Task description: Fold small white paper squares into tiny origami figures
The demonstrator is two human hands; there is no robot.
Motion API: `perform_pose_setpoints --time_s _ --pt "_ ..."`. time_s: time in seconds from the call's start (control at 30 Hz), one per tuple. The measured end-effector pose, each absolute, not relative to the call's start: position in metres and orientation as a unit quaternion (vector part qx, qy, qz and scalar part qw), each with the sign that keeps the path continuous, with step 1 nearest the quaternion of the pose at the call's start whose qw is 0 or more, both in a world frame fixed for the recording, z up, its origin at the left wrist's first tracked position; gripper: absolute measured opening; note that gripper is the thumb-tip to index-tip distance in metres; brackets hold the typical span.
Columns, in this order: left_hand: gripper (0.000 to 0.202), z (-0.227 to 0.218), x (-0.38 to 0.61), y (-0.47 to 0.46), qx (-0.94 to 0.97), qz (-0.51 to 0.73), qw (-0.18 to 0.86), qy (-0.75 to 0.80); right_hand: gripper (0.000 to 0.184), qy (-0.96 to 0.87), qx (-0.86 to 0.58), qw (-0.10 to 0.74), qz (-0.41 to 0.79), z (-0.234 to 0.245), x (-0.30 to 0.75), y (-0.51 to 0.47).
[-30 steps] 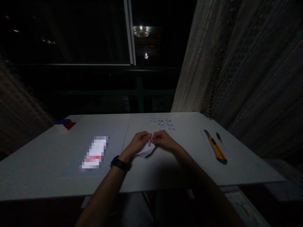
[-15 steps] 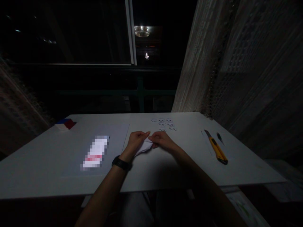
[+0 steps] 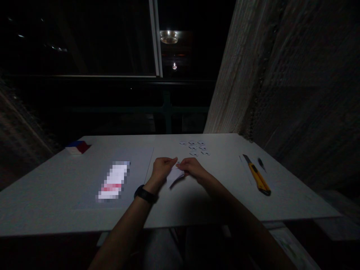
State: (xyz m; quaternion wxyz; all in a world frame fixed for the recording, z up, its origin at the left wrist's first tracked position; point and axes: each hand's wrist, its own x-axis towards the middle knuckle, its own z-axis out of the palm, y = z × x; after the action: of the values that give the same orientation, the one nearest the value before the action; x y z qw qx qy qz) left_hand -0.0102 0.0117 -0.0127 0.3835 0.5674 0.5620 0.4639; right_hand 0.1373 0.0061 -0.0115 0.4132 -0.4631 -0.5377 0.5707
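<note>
Paper piece [image 3: 174, 176], small, white and folded or curled, is held just above the desk [image 3: 213, 198] at the centre of the frame, between the two hands. Its upper edge is pinched by the fingertips of the left hand [image 3: 161, 168], which bears a dark wristwatch [image 3: 144, 194], and of the right hand [image 3: 192, 168]; both hands are closed narrowly on it, and the lower part hangs free.

The paper piece is judged very light, thin and limp, easily creased or torn, and not slippery. A light fingertip pinch at an edge or corner is judged sufficient; firm squeezing would mark it. Finer detail of the fold cannot be made out in the dim light.

Small white cut shapes [image 3: 195, 147] are noted in a cluster just beyond the hands. A yellow utility knife [image 3: 259, 179] lies at centre right, with a small dark tool [image 3: 261, 163] beside it. A blurred rectangular item [image 3: 113, 180] lies at centre left, and a coloured cube [image 3: 76, 147] at the far left corner of the desk.
</note>
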Motion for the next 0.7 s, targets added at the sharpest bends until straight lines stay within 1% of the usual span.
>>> perform_pose_setpoints --time_s 0.17,0.27,0.43,0.57,0.7 --pt "0.041 -0.0062 -0.0097 0.0058 0.579 0.435 0.432 0.538 0.023 -0.500 -0.487 0.455 0.553 -0.0085 0.1392 0.0079" --pt "0.043 -0.0061 -0.0088 0.0054 0.579 0.428 0.448 0.530 0.022 -0.517 -0.485 0.469 0.527 -0.0073 0.1388 0.0068" --pt "0.044 -0.0087 -0.0072 0.0077 0.600 0.430 0.421 0.527 0.022 -0.541 -0.480 0.451 0.524 -0.0055 0.1367 0.0051" --pt "0.044 -0.0079 -0.0067 0.0076 0.609 0.423 0.431 0.514 0.020 -0.527 -0.499 0.475 0.498 -0.0057 0.1371 0.0072" --pt "0.042 -0.0082 -0.0077 0.0067 0.604 0.418 0.423 0.530 0.018 -0.489 -0.522 0.460 0.527 -0.0040 0.1387 0.0067"
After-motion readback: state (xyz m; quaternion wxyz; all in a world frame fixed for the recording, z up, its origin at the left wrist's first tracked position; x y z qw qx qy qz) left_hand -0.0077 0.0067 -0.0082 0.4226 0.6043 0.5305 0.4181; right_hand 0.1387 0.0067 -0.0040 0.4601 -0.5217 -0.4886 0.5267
